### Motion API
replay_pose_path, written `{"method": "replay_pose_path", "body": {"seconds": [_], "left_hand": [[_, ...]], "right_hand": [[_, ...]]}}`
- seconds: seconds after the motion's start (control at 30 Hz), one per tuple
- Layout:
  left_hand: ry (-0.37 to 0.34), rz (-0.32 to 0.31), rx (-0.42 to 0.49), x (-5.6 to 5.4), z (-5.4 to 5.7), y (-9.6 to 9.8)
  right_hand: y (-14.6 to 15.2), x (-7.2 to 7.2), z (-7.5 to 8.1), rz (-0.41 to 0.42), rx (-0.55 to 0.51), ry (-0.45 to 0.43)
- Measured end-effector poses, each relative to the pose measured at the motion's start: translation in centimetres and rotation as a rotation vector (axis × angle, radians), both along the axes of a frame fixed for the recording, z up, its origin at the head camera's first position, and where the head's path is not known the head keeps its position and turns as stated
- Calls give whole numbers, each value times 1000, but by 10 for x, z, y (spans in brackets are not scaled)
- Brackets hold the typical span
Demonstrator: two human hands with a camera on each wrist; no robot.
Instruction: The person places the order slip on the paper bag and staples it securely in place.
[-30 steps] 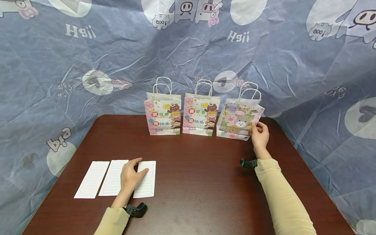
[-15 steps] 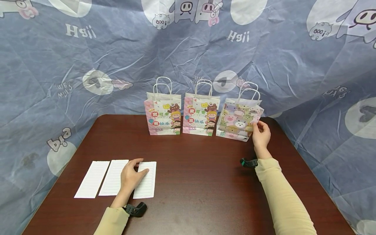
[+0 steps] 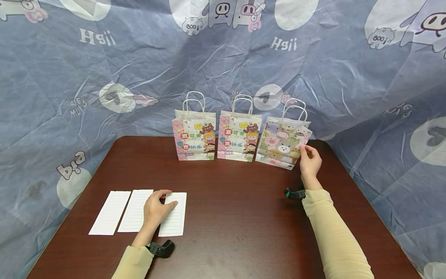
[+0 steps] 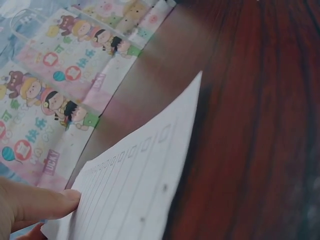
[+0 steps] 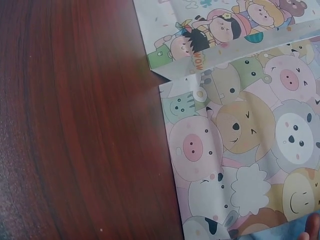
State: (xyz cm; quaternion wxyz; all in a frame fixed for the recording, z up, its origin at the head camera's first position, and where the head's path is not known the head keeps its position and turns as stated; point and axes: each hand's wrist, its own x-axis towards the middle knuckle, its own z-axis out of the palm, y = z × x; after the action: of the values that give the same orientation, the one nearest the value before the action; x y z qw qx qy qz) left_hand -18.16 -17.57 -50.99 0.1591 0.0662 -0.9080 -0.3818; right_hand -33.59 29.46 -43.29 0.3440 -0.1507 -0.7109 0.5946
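Note:
With its thumb over the near face, my left hand point(image 3: 154, 211) pinches the rightmost lined sheet of paper point(image 3: 173, 221). In the left wrist view, the thumb point(image 4: 52, 204) lies at the edge of that sheet, which stands tilted with a dark shadow along its side. At the back right, my right hand point(image 3: 310, 162) pinches the right side edge of a paper gift bag point(image 3: 280, 141) printed with animal faces. This bag stands turned at an angle, its white handles up. Only a bit of fingertip point(image 5: 314, 227) shows beside the bag in the right wrist view.
Two matching pink-and-white gift bags, one on the left point(image 3: 195, 137) and one in the middle point(image 3: 239, 137), stand upright in the same row. Two more lined sheets point(image 3: 109, 213) point(image 3: 134, 213) lie on the brown table point(image 3: 237, 217). A blue patterned cloth point(image 3: 146, 62) hangs behind.
The animal-print bag has turned a little, its lower right corner coming left and nearer with my right hand on it. The sheet under my left hand has shifted slightly nearer.

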Motion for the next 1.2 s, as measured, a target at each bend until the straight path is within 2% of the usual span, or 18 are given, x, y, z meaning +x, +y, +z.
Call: {"method": "replay_pose_path", "body": {"seconds": [0.17,0.43,0.67,0.87,1.0,1.2], "left_hand": [[14,-5,-11,0,-1,0],[17,-7,0,0,-1,-1],[124,15,48,0,-1,0],[241,5,113,-3,1,0],[326,-11,151,-2,7,2],[341,-36,182,-3,16,5]], "right_hand": [[0,1,-3,0,-31,33],[-2,8,-3,7,-78,17],[-3,15,-3,51,-226,56],[-7,22,-1,67,-227,71],[-11,27,0,62,-240,80],[-14,32,-2,53,-243,103]]}}
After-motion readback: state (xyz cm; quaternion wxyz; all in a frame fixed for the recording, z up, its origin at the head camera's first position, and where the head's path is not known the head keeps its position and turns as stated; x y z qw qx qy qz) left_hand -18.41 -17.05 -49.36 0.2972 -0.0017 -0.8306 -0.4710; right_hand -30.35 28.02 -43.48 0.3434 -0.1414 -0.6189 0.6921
